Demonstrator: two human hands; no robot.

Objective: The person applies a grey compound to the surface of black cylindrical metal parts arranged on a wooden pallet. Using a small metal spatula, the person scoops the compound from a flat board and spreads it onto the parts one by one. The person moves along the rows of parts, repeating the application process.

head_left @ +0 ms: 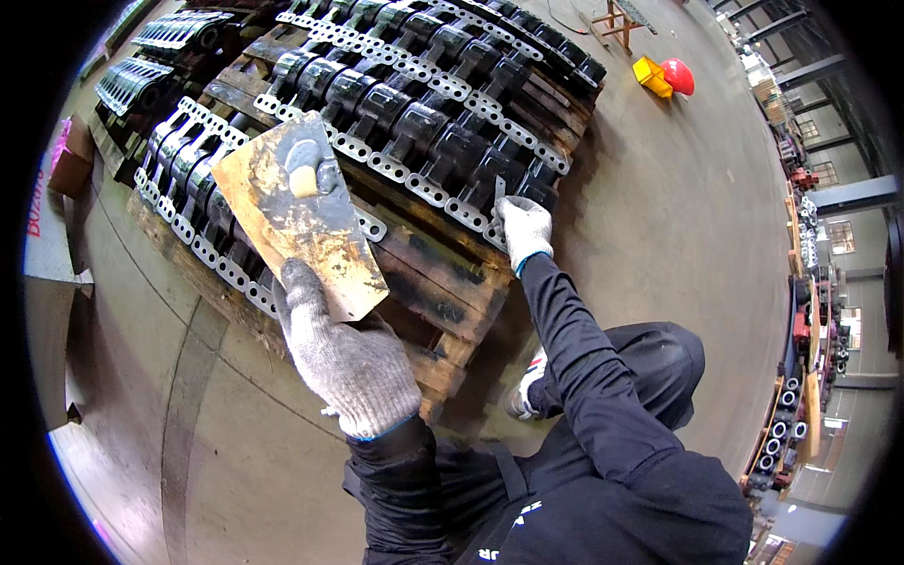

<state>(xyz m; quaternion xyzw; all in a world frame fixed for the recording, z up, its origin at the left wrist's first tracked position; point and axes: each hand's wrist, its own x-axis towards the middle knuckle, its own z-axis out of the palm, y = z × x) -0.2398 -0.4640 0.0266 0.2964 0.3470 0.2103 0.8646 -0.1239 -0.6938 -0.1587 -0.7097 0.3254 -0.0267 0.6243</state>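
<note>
Left hand (350,367) grips board (299,231) slanting left lengthwise; right hand (524,229) pinches blade (500,187) pointing forward.

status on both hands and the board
Left hand: holding smeared board. Right hand: apparently holding thin flat tool near black parts. Board partly hides some.

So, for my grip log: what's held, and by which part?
The left hand holds a smeared board by its near end; the right hand a grey strip by its near end.
</note>
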